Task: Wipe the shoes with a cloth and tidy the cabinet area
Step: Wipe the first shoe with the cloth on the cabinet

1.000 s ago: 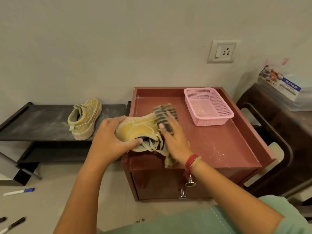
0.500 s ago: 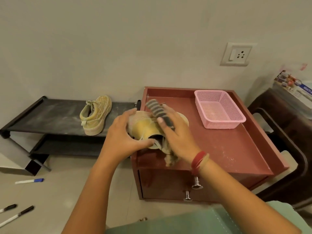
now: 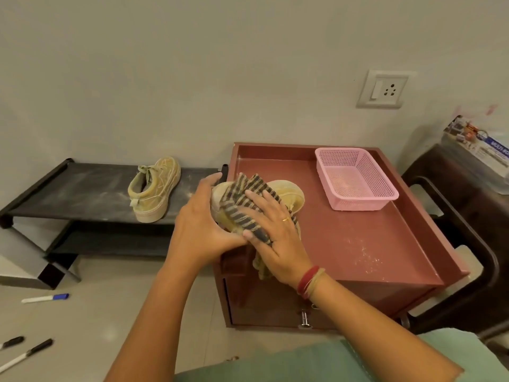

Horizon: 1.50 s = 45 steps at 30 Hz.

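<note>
Your left hand point(image 3: 201, 227) grips the shoe point(image 3: 289, 194) from its outer side, with the fingers curled round the heel end and the thumb below. Your right hand point(image 3: 275, 235) lies on top of it with the fingers point(image 3: 264, 199) spread and almost straight, and they press the striped cloth point(image 3: 242, 208) flat against the upper of the shoe. One end of the cloth hangs down under your right palm, toward your body. The toe of the shoe comes out beyond your right fingers and points away from you. The shoe is held over the front left part of the cabinet point(image 3: 385, 257); I cannot tell whether it touches the red top. Some pale dust lies on this top, to the right of your right wrist. The pink basket point(image 3: 355, 177) stands farther away, beyond your right hand and to its right, near the back rim, well apart from the shoe. The second shoe point(image 3: 154, 191) stands upright on the black rack point(image 3: 82, 194), to the left of your left hand and apart from it, with its heel toward you. Below your right wrist a drawer knob point(image 3: 304, 319) shows on the front of the cabinet. On the floor, far to the left of your left arm, lie a blue-capped marker point(image 3: 45, 298) and two black markers point(image 3: 27, 354).
</note>
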### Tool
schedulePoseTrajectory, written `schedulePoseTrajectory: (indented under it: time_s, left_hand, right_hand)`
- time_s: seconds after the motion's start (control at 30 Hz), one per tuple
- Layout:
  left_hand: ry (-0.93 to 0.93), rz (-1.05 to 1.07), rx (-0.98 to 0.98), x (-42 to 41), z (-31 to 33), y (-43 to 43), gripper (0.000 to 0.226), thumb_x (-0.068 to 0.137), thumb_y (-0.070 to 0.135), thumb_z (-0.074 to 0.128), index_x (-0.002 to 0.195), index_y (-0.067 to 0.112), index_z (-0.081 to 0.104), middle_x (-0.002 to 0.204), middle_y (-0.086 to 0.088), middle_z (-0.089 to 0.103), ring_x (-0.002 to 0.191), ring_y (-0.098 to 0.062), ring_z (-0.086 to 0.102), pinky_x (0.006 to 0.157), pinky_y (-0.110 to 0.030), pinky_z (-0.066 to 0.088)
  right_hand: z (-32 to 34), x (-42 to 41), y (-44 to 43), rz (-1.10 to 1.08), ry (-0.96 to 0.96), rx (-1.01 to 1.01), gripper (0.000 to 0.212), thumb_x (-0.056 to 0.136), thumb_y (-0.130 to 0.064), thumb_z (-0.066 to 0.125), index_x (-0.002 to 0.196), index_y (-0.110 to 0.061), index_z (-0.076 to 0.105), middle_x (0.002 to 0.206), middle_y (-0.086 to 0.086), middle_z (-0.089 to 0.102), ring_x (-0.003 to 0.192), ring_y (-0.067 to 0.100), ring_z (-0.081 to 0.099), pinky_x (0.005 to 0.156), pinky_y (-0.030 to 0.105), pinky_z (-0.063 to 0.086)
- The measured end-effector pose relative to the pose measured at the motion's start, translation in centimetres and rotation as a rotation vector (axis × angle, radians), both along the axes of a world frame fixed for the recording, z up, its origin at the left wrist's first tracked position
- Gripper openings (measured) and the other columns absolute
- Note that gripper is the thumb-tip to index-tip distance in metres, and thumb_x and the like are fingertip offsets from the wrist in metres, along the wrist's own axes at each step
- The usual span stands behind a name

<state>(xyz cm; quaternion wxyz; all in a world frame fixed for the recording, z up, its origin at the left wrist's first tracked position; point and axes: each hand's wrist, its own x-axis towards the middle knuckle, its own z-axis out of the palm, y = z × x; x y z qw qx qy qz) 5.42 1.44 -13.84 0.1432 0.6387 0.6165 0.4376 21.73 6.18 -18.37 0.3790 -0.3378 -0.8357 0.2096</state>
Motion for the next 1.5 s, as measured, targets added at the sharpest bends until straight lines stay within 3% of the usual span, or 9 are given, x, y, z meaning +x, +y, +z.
schedulePoseTrajectory:
  time_s: [0.23,0.47,0.6,0.8,0.93,1.1,1.23,1.4,1.5]
  left_hand:
    - [-0.033,0.145,-0.05,-1.0,-0.1,0.3,0.08,0.046,0.057,0.079,0.12,0.036,0.056,0.111,0.014,0.059,0.1,-0.006,0.055,0.081,-0.025,0.049]
    - [-0.144,0.219,-0.096,-1.5,-0.3,0.7,0.075,0.046,0.068,0.072,0.113,0.036,0.06,0.106,0.015,0.063,0.099,-0.007,0.06,0.084,-0.035,0.054]
    - [-0.168,0.249,-0.122,-2.0,-0.7,0.3,0.076,0.046,0.07,0.071,0.112,0.033,0.061,0.104,0.012,0.064,0.097,-0.008,0.06,0.082,-0.033,0.054]
    - [-0.136,0.248,-0.116,-1.8,-0.5,0.5,0.072,0.052,0.062,0.079,0.114,0.032,0.062,0.104,0.013,0.064,0.094,-0.005,0.059,0.078,-0.03,0.053]
    - [-0.151,0.255,-0.123,-1.8,-0.6,0.4,0.078,0.046,0.07,0.07,0.114,0.033,0.062,0.103,0.013,0.064,0.096,-0.008,0.06,0.08,-0.033,0.054]
    - [-0.156,0.244,-0.134,-1.9,-0.5,0.5,0.073,0.05,0.064,0.078,0.114,0.033,0.062,0.106,0.013,0.062,0.101,-0.01,0.057,0.081,-0.03,0.05]
    - [-0.151,0.241,-0.133,-1.9,-0.6,0.3,0.078,0.046,0.068,0.073,0.115,0.032,0.062,0.105,0.014,0.061,0.1,-0.009,0.057,0.079,-0.028,0.048]
    - [-0.147,0.223,-0.133,-2.2,-0.5,0.3,0.081,0.046,0.07,0.071,0.116,0.032,0.061,0.108,0.013,0.061,0.101,-0.009,0.056,0.079,-0.027,0.047]
    - [-0.157,0.216,-0.122,-2.1,-0.7,0.3,0.071,0.054,0.061,0.079,0.116,0.03,0.061,0.108,0.012,0.062,0.1,-0.009,0.057,0.078,-0.027,0.048]
  right_hand:
    - [-2.2,4.7,5.3,-0.393,0.248,-0.536,0.025,0.097,-0.041,0.041,0.119,-0.035,0.052,0.127,-0.001,0.056,0.128,0.021,0.046,0.106,0.038,0.035]
    - [-1.2,0.6,2.2,-0.058,0.221,-0.278,0.042,0.091,-0.054,0.038,0.132,-0.056,0.029,0.153,-0.015,0.025,0.144,0.005,0.013,0.116,0.031,0.015]
    - [-2.6,2.4,5.6,-0.291,0.373,-0.497,0.053,0.086,-0.057,0.042,0.134,-0.034,0.042,0.146,0.002,0.041,0.137,0.017,0.033,0.114,0.046,0.027]
    - [-2.0,1.2,3.5,-0.105,0.271,-0.371,0.05,0.094,-0.047,0.041,0.141,-0.029,0.037,0.148,-0.013,0.034,0.141,0.005,0.023,0.113,0.026,0.023]
    - [-2.7,3.2,6.1,-0.377,0.438,-0.568,0.033,0.098,-0.031,0.043,0.122,-0.012,0.055,0.119,0.003,0.06,0.121,0.023,0.052,0.096,0.029,0.042]
    - [-2.7,1.1,4.0,-0.176,0.315,-0.371,0.049,0.095,-0.045,0.042,0.141,-0.032,0.033,0.151,-0.008,0.032,0.139,0.006,0.027,0.113,0.026,0.026]
    - [-3.3,2.2,6.2,-0.377,0.447,-0.543,0.046,0.094,-0.047,0.043,0.129,-0.018,0.052,0.133,0.005,0.053,0.124,0.019,0.048,0.108,0.046,0.037]
    - [-3.1,1.3,4.8,-0.164,0.319,-0.419,0.055,0.093,-0.051,0.042,0.142,-0.024,0.038,0.148,-0.005,0.038,0.138,0.01,0.03,0.112,0.03,0.028]
    - [-2.5,2.5,6.3,-0.302,0.406,-0.579,0.04,0.097,-0.037,0.044,0.128,-0.014,0.051,0.132,0.003,0.054,0.128,0.021,0.046,0.103,0.032,0.038]
